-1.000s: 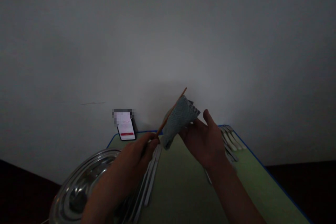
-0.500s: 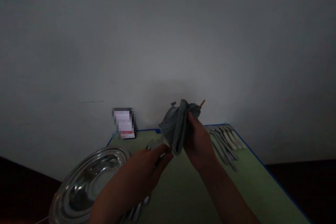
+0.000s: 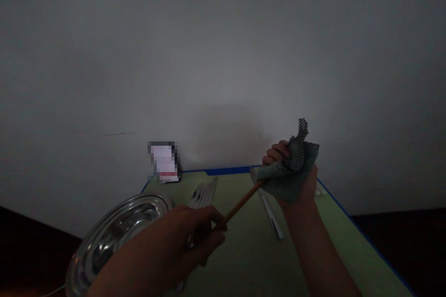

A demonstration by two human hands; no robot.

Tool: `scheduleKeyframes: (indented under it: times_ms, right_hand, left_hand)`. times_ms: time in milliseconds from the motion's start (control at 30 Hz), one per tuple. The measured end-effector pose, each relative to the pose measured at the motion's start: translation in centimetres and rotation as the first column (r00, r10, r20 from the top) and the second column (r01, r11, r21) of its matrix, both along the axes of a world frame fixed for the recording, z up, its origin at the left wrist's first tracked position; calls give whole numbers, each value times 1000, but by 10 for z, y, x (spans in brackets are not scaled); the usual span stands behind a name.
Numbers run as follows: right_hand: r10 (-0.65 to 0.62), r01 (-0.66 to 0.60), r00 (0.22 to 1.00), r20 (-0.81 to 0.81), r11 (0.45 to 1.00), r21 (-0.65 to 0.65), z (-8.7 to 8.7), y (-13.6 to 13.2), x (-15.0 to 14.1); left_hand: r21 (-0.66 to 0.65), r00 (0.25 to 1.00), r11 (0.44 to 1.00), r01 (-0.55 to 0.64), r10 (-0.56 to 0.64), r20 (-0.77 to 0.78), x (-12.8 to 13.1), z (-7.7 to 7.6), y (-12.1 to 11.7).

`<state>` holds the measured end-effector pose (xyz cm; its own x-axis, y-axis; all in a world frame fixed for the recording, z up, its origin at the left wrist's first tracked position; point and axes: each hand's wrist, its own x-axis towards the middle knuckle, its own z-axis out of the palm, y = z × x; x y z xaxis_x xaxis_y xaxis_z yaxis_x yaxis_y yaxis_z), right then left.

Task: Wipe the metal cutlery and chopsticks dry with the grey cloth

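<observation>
Bare left hand (image 3: 184, 236), bare right hand (image 3: 305, 191), uncovered tapering forearms (image 3: 310, 246)

Brown stick (image 3: 243, 203), grey cloth (image 3: 291, 186) in hands (image 3: 190, 236)

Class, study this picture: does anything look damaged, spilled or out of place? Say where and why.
One thing: a thin, nearly level mark on the wall, above and left of the phone. It looks odd because it breaks the plain surface; whether crack or scratch, I cannot tell. No spill shows on the tabletop.

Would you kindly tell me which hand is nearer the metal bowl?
Left. The left hand is just right of the metal bowl; the right hand is farther right, holding the cloth.
</observation>
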<state>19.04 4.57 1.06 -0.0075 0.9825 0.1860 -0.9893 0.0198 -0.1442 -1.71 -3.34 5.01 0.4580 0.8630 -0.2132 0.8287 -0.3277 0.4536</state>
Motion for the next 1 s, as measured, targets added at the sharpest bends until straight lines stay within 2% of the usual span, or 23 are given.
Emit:
scheduleKeyframes:
  times_ms: [67,167,267,400,467,600,700,767,867,1000]
  right_hand:
    - [-1,1,1000,-18,1000,0,-2,3,3]
    - [0,0,1000,-1,999,-36,-4,9,7]
    - [-17,20,999,40,997,-73,-9,14,14]
    - [-59,61,991,116,998,-11,-16,18,20]
    - [-85,83,991,105,996,19,-17,17,19]
    - [-69,69,997,38,998,-12,-13,12,1]
    - [-18,22,998,67,999,-46,-11,4,-22]
    - [-3,7,995,103,999,-39,-10,-3,-39]
    - [18,-13,984,180,1000,-26,-10,-13,-58]
    - [27,-13,972,233,998,-61,-9,-17,-66]
  left_hand:
    - [28,999,999,33,-33,1,0,1,-1]
    - [0,996,996,86,-86,-31,-3,1,-2]
    - [0,994,997,82,-82,-67,-11,-3,-5]
    - [78,998,995,57,-54,-41,-19,-7,-6]
    - [88,998,994,62,-62,0,-19,-4,-4]
    - [16,995,996,85,-86,49,-6,1,3]
    - [-21,995,996,89,-88,45,4,-3,8]
    - [-1,997,997,74,-74,33,7,-9,10]
    - [97,999,995,34,-30,-40,6,-16,11]
    - [129,998,991,30,-23,-61,7,-18,12]
